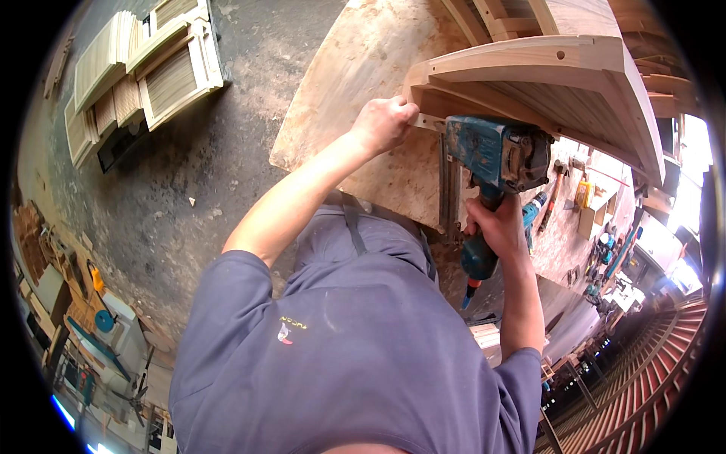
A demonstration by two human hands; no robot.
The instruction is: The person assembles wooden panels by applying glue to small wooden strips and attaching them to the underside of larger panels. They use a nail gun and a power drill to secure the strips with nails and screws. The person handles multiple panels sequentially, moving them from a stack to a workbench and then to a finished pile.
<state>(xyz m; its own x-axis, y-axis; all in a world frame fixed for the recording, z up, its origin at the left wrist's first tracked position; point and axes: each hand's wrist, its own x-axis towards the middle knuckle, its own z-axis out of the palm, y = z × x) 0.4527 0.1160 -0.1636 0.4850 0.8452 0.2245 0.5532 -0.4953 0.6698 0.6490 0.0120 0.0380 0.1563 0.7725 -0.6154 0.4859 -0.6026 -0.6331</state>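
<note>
My right hand is wrapped round the handle of a blue air nailer. An air hose fitting shows at the lower end of the handle. The nailer's head lies against the near edge of a pale wooden frame with a curved top rail and a slatted panel inside. Its dark magazine points back toward me. At the frame's left corner, my left hand is closed on a narrow light strip running toward the nailer. The nailer's tip is hidden.
Under the frame is a worn wooden worktable. To its right lie a hammer, a cordless drill and a small wooden box. Slatted panels are stacked at the far left. Machines and offcuts stand at the lower left.
</note>
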